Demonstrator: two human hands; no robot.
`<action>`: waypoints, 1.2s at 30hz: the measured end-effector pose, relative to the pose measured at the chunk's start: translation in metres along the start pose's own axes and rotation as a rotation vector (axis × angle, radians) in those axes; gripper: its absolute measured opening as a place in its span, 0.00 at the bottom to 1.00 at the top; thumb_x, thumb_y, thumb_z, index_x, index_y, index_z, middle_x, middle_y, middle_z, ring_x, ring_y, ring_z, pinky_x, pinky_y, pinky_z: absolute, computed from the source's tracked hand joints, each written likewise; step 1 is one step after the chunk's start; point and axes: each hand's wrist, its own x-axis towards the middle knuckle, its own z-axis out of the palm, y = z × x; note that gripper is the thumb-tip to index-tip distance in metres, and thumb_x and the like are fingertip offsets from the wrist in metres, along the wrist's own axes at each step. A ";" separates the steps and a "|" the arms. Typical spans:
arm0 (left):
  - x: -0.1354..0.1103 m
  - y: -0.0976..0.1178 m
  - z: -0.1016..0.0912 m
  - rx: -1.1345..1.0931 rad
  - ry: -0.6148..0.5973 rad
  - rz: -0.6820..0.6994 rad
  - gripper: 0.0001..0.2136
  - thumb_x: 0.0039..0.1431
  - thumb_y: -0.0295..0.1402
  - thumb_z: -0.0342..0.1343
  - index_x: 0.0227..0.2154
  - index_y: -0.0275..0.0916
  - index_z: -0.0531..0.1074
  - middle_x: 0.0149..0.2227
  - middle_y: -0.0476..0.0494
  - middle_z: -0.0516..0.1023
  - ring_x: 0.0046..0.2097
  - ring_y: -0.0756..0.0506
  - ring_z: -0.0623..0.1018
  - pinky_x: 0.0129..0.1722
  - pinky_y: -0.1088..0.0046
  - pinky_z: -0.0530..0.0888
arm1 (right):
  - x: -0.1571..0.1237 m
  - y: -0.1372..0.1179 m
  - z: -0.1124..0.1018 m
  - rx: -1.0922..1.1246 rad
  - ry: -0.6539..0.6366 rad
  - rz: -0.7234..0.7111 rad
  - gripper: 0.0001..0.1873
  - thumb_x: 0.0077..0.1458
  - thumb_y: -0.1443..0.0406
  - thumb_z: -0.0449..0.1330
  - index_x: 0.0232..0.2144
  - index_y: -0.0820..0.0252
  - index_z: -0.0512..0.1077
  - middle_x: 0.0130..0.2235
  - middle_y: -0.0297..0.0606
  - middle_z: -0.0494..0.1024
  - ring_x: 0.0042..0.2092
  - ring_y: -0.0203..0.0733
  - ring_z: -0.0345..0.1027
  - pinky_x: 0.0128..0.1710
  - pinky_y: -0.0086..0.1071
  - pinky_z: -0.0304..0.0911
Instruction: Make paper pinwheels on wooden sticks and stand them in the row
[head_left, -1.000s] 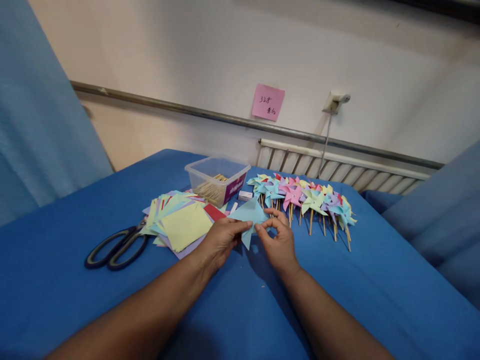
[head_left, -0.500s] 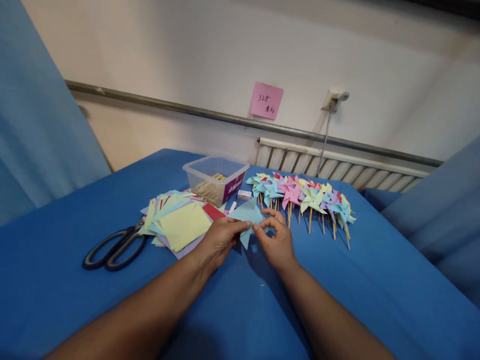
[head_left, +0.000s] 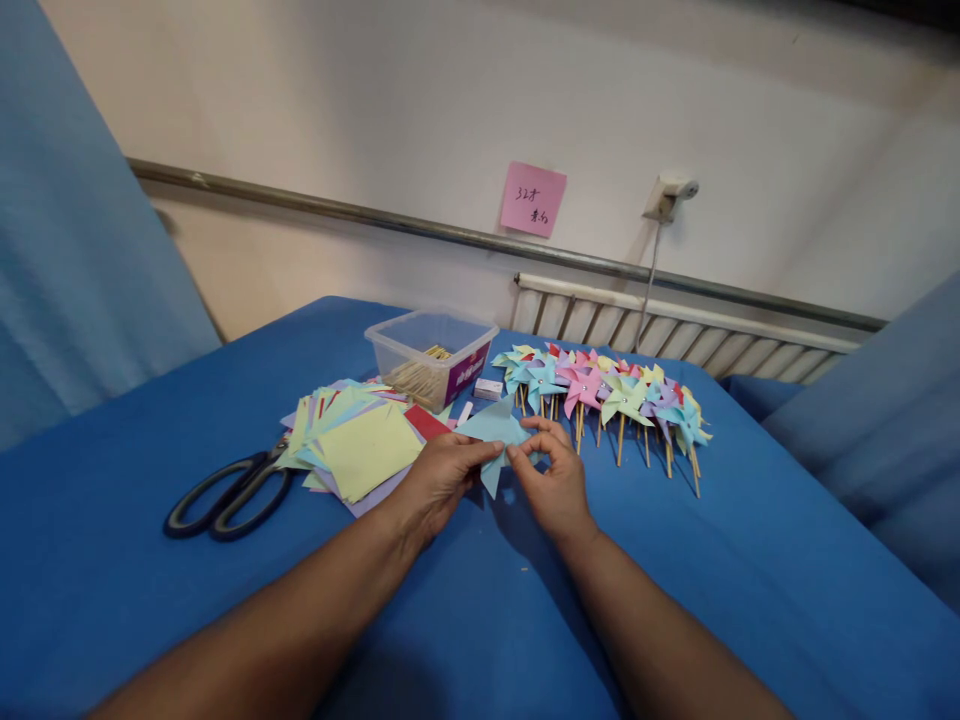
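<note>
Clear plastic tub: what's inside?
Thin wooden sticks, lying in a loose bunch, seen through the wall of the clear plastic tub. The purple label covers part of one side; whatever sits directly behind it can't be seen.

On the pink sticky note (head_left: 533, 199), on the wall (head_left: 375, 100) at the upper centre of the frame, handwriting in dark ink begins with the number "32"; the character after it and the line below are too unclear to read surely. The purple label (head_left: 468, 370) on the clear plastic tub (head_left: 390, 345), mid-frame, bears white characters, too blurred to make out.
</note>
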 end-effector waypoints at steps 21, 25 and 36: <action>-0.003 0.005 -0.001 0.100 -0.023 -0.031 0.07 0.40 0.31 0.64 0.18 0.34 0.72 0.16 0.46 0.73 0.17 0.50 0.70 0.18 0.75 0.64 | 0.005 0.002 -0.001 0.369 -0.005 0.250 0.20 0.44 0.61 0.65 0.41 0.58 0.67 0.44 0.41 0.75 0.45 0.45 0.70 0.46 0.41 0.64; -0.005 0.009 -0.002 0.137 -0.118 -0.062 0.05 0.39 0.30 0.62 0.21 0.34 0.75 0.21 0.42 0.77 0.21 0.47 0.73 0.21 0.74 0.67 | 0.009 0.001 -0.004 0.637 -0.205 0.445 0.23 0.42 0.59 0.68 0.41 0.58 0.68 0.36 0.38 0.79 0.36 0.44 0.74 0.38 0.38 0.68; -0.011 0.011 0.003 0.227 -0.049 -0.041 0.06 0.38 0.30 0.62 0.18 0.34 0.71 0.17 0.47 0.72 0.18 0.51 0.68 0.19 0.76 0.61 | 0.004 -0.002 0.003 0.702 -0.190 0.534 0.21 0.37 0.63 0.70 0.36 0.60 0.71 0.33 0.35 0.80 0.32 0.41 0.74 0.34 0.35 0.69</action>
